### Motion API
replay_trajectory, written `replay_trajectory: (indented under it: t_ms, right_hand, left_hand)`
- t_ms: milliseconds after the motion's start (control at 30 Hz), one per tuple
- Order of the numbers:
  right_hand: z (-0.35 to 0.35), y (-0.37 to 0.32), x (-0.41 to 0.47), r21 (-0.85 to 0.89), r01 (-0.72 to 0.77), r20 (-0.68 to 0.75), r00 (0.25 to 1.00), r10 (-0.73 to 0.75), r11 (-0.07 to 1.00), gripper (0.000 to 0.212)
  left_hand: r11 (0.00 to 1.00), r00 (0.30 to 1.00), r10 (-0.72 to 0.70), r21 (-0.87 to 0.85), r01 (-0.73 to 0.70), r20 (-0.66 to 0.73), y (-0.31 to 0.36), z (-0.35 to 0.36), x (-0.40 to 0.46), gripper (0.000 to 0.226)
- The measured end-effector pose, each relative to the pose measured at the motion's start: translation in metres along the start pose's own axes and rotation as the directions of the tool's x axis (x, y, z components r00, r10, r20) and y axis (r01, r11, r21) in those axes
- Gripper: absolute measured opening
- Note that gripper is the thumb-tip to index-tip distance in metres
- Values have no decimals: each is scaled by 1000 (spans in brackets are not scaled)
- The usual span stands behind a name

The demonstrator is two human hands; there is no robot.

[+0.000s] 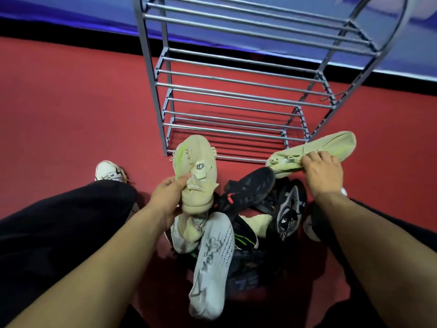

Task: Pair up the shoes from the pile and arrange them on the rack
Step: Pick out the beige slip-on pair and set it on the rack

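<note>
left grip [166, 197] holds beige shoe [196, 171] | right grip [324, 169] holds its mate [331, 147]

Bare forearms, no sleeves; black trousers [59, 228]; white sneaker [110, 171] (black markings) on foot.

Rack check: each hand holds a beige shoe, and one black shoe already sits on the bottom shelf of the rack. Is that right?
Not quite. The head view shows no shoe on the rack. The black shoe lies in the pile on the floor. The rest holds: the left hand and right hand each hold a beige shoe.
</note>
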State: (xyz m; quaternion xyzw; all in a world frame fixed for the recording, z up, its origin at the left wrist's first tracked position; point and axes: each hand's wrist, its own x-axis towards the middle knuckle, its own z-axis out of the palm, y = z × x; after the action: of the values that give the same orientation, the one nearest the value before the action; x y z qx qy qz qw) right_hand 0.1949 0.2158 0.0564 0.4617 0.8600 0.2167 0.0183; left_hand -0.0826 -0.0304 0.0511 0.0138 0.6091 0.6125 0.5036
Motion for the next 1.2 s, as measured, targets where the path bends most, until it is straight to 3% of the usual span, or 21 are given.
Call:
replay_trajectory:
  t_ms: [200,333,433,500,567,600,667,733,800,900,933,1000,1033,1100,1200]
  right_hand:
    - [-11,39,-2,182,42,-154,988,-13,982,11]
    - [-21,16,-8,335,271,-158,960,-230,902,20]
    - [-26,-22,-23,336,517,-183,856,-484,788,18]
    - [-21,-48,-33,289,673,-174,736,-654,680,18]
    - [-5,-75,-45,244,740,-173,669,-722,627,15]
    - [2,-88,-55,276,702,-125,704,-699,657,17]
    - [15,-111,-80,356,487,35,846,-532,798,23]
    - [26,-130,-106,516,81,284,923,-259,853,23]
    - [36,-145,-123,661,-307,494,865,-88,685,32]
    - [39,-153,-125,668,-656,682,729,64,351,23]
    - [34,-152,-123,609,-760,773,633,47,229,25]
    - [23,-147,-121,409,-913,903,403,-152,7,27]
    - [18,-142,-120,337,-940,908,339,-246,-55,27]
    - [13,-131,-118,313,-943,877,332,-349,-110,22]
    - [13,-125,-118,364,-926,829,371,-419,-101,29]
  left_hand:
    - [1000,1000,21,5,-21,23,6,7,-3,16]
    - [999,998,37,4,-37,52,7,13,-3,16]
    - [999,999,36,6,-36,36,6,10,-1,19]
    - [999,999,32,15,-32,20,4,6,1,19]
    - [1000,1000,20,22,-20,-9,1,2,2,17]
    - [1000,1000,11,27,-10,-25,-1,0,3,16]
    - [999,999,-11,45,13,-37,-6,-3,3,16]
    - [997,999,-35,61,37,-31,-13,-5,5,19]
    - [995,997,-64,71,66,-33,-17,-5,3,26]
    - [992,994,-100,70,102,-34,-15,-1,2,39]
    - [991,993,-114,69,116,-23,-15,1,2,41]
    - [988,992,-127,85,125,11,-14,4,2,42]
    - [988,992,-129,92,127,15,-14,6,1,41]
    - [989,992,-126,79,125,1,-14,8,0,36]
    - [986,987,-159,42,158,14,-13,8,1,26]
